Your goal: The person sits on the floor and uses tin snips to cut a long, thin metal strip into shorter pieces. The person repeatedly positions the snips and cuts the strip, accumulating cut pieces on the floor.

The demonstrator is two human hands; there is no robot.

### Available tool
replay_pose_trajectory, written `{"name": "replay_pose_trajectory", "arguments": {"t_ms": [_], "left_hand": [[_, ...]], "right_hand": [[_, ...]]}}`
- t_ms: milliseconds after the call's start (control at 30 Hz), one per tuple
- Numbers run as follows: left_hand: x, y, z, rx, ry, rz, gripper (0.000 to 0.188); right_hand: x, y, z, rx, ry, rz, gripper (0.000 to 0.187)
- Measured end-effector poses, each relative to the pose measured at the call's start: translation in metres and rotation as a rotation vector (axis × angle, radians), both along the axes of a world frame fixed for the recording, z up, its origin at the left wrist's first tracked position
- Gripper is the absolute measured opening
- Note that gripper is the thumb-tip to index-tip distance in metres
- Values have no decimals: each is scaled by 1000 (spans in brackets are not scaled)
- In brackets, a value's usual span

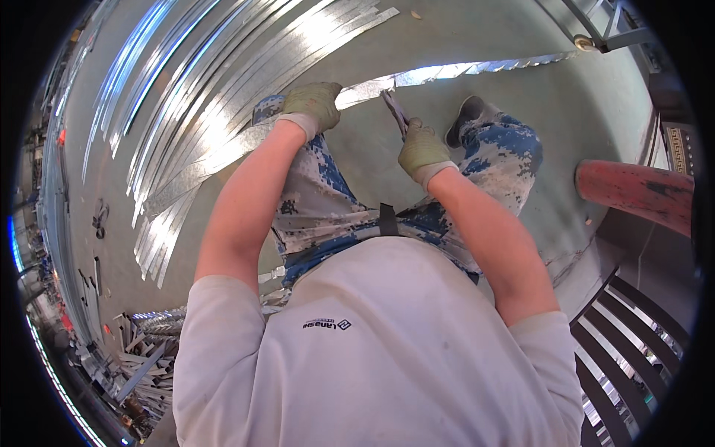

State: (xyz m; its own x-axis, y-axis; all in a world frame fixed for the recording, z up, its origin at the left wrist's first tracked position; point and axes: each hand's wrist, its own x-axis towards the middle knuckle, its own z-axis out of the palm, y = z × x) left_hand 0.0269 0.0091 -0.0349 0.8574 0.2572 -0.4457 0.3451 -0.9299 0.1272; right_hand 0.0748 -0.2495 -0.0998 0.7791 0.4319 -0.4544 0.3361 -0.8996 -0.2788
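My left hand (313,104), in a greenish work glove, is closed round a long, shiny sheet-metal strip (363,92). The strip runs from the lower left, across my left knee, to the upper right. Right of my left hand its lower edge is wavy and toothed; on the left it looks flat. My gloved right hand (421,152) is closed round the handles of a dark plier-like hand tool (395,110); whether pliers or snips, I cannot tell. Its jaws meet the strip's lower edge, a short way right of my left hand.
Many flat metal strips (223,89) lie fanned over the floor at upper left. Scrap pieces (149,365) are heaped at lower left. To the right are a red cylinder (633,192) and a dark slatted frame (633,320). A metal stand (607,37) is at upper right.
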Motion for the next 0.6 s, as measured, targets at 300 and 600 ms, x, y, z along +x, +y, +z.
{"name": "replay_pose_trajectory", "arguments": {"t_ms": [300,600], "left_hand": [[8,-4,3,28,-17,-22,38],[-7,-8,-5,179,-54,-154,40]], "right_hand": [[7,2,3,-57,-52,-4,48],[17,-5,9,-29,60,-55,43]]}}
